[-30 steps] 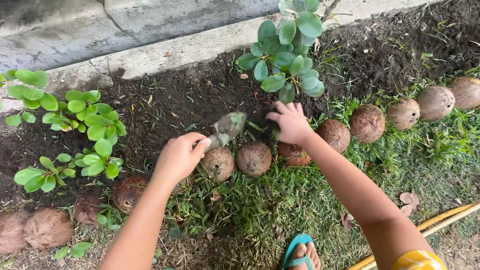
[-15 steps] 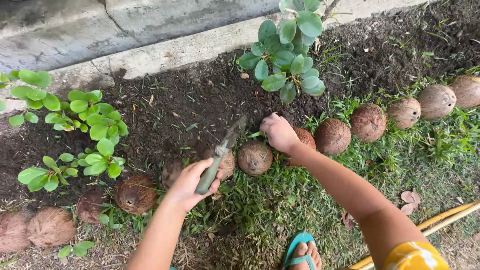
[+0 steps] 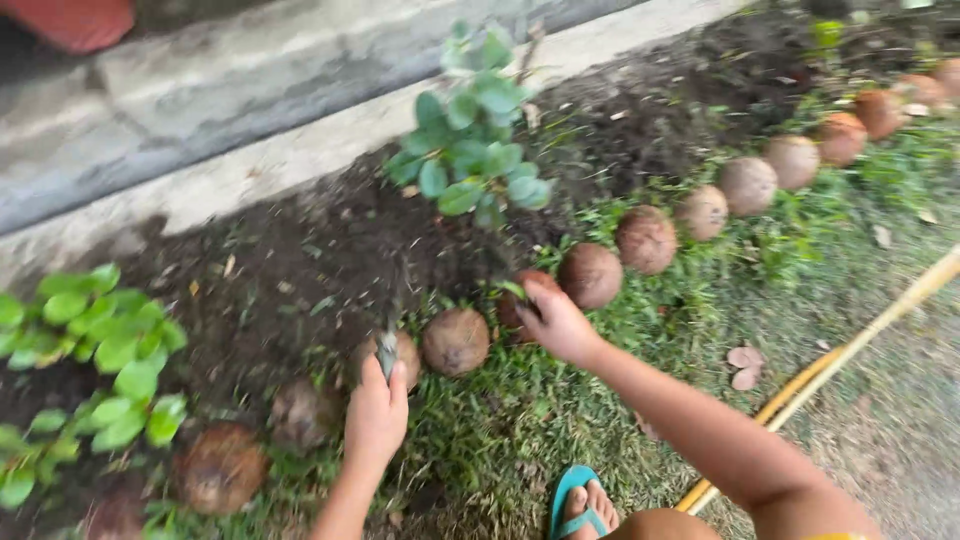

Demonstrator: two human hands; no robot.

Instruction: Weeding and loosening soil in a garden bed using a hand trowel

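Note:
The view is blurred by motion. My left hand [image 3: 375,412] is closed round the handle of a small garden trowel [image 3: 387,352], which stands nearly upright with its blade down in the dark soil [image 3: 300,260], next to a coconut husk [image 3: 404,352]. My right hand [image 3: 556,322] lies over a reddish-brown coconut husk [image 3: 516,300] in the row along the bed's edge, fingers curled on it. Another husk [image 3: 455,341] sits between my two hands.
More husks [image 3: 645,238] run in a line up to the right along the grass [image 3: 520,420]. A leafy plant [image 3: 470,130] grows behind my right hand, others [image 3: 95,345] at left. A concrete curb [image 3: 270,165] borders the bed. A yellow pole [image 3: 850,365] and my sandalled foot [image 3: 580,505] are nearby.
The view has swung and pulled back. My left hand turned the trowel from slanted to nearly upright beside a husk. My right hand stayed on the reddish husk.

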